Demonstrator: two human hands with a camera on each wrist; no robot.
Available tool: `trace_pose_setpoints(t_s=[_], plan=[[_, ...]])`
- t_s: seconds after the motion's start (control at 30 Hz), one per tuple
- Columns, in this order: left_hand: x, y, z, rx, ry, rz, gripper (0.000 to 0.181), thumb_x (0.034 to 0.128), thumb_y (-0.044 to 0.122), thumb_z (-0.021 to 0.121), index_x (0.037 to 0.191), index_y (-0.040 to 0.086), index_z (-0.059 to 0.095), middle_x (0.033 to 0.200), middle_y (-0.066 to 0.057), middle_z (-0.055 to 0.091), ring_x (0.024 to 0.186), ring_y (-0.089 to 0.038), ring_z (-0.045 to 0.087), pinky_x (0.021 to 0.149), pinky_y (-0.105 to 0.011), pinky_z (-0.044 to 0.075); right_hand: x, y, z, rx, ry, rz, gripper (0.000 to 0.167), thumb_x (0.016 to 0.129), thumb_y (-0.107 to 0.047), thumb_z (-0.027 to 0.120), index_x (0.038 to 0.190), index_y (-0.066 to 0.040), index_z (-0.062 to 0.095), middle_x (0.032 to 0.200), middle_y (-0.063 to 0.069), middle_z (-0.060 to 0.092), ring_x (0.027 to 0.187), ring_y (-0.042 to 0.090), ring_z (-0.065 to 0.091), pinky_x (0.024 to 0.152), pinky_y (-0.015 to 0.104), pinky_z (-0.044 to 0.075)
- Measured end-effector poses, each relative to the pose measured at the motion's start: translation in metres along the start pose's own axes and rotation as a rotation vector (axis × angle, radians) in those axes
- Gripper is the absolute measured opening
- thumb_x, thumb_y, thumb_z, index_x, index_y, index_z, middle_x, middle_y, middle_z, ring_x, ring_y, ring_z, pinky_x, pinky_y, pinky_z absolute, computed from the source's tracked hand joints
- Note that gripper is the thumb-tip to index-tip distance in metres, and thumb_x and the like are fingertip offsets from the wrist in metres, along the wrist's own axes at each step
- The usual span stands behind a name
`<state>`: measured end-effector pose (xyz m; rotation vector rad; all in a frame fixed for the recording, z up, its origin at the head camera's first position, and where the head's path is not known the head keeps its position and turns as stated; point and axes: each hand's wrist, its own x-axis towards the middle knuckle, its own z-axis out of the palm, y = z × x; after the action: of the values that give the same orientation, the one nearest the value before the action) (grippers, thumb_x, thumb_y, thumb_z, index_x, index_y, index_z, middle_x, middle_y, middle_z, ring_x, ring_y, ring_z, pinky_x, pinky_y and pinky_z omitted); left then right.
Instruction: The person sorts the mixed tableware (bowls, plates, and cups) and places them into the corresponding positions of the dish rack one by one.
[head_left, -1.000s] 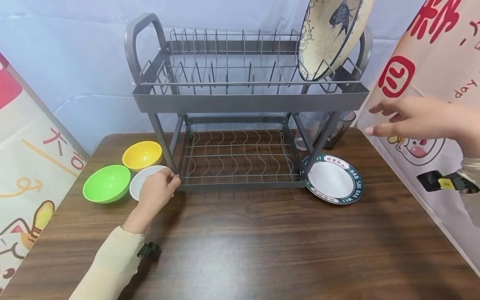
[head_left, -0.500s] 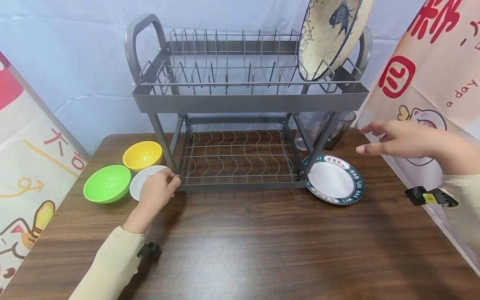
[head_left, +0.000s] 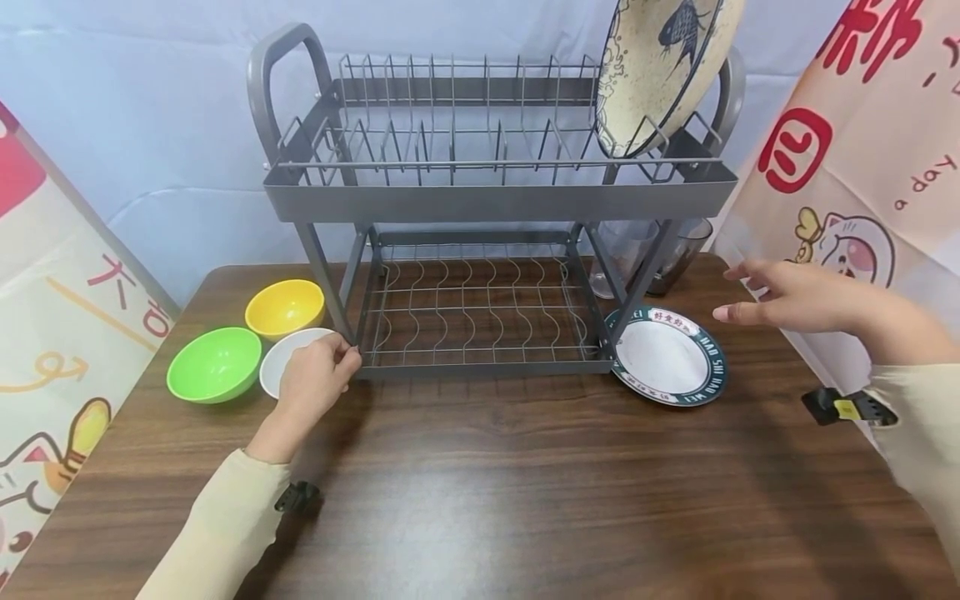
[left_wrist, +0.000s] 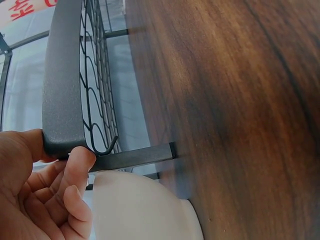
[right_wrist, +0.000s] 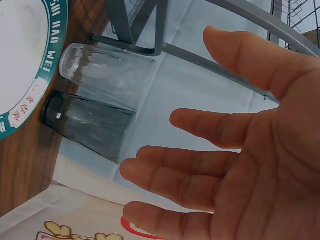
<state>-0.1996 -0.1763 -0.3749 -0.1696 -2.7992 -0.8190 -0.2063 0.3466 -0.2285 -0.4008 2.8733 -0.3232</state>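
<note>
My left hand (head_left: pixel 311 379) pinches the lower front left corner of a grey two-tier dish rack (head_left: pixel 487 202). In the left wrist view, thumb and fingers sit around the end of the rack's bar (left_wrist: pixel 62 85), with a white bowl (left_wrist: pixel 135 210) just beyond. My right hand (head_left: pixel 795 296) hovers over the table's right side, fingers spread and holding nothing. Nearest to it are a white plate with a teal lettered rim (head_left: pixel 663 354), a clear glass (right_wrist: pixel 105 72) and a dark glass (right_wrist: pixel 90 125). A fish-patterned dish (head_left: pixel 652 75) stands tilted in the upper tier's right end.
Left of the rack, a green bowl (head_left: pixel 215 365) and a yellow bowl (head_left: pixel 285 308) stand beside the white one. The wooden table (head_left: pixel 480 483) stretches out in front. Cloth hangs behind, and printed sheets (head_left: pixel 885 183) flank both sides.
My right hand has come down and slightly left, toward the plate and glasses. The left hand stays at the rack corner.
</note>
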Motion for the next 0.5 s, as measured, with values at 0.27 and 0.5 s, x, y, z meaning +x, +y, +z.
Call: trace_pose_setpoints(t_s=[0.27,0.5], plan=[[0.000,0.000,0.001,-0.004,0.001,0.007,0.017,0.0862,0.018,0.052,0.076,0.006,0.059,0.050,0.003,0.054,0.048,-0.015,0.054,0.047,-0.033,0.035,0.000,0.014,0.018,0.037,-0.048,0.029,0.068,0.086,-0.037,0.063,0.127,0.012,0.039,0.119,0.039,0.045,0.105,0.053,0.046,0.076,0.062,0.041],[0.000,0.001,0.000,-0.002,-0.003,-0.003,0.018,0.0863,0.019,0.052,0.077,0.006,0.059,0.050,0.003,0.055,0.049,-0.015,0.055,0.047,-0.033,0.036,0.004,0.025,0.035,0.101,-0.049,0.022,0.066,0.087,-0.035,0.062,0.126,0.013,0.040,0.116,0.039,0.047,0.102,0.051,0.049,0.075,0.058,0.044]])
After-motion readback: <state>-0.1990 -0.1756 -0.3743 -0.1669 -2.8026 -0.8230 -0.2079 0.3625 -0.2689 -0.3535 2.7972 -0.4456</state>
